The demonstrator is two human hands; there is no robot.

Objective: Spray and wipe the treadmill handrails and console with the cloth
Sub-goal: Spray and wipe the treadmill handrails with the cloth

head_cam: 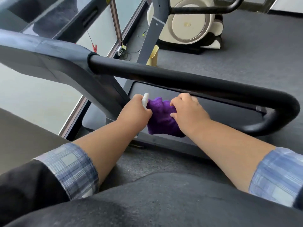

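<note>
Both hands grip the purple cloth (161, 119) below the handrail (180, 79).

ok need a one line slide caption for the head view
Left hand holds a white spray bottle against the purple cloth bunched in the right hand, below the black treadmill handrail.

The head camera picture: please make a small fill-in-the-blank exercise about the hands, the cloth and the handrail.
1. The right hand grips a cloth whose colour is ____.
2. The left hand holds a small white spray ____.
3. In the picture, both hands appear ____ the black handrail, not touching it.
4. Both rolled-up sleeves have a ____ pattern.

Missing words: purple; bottle; below; plaid
</note>
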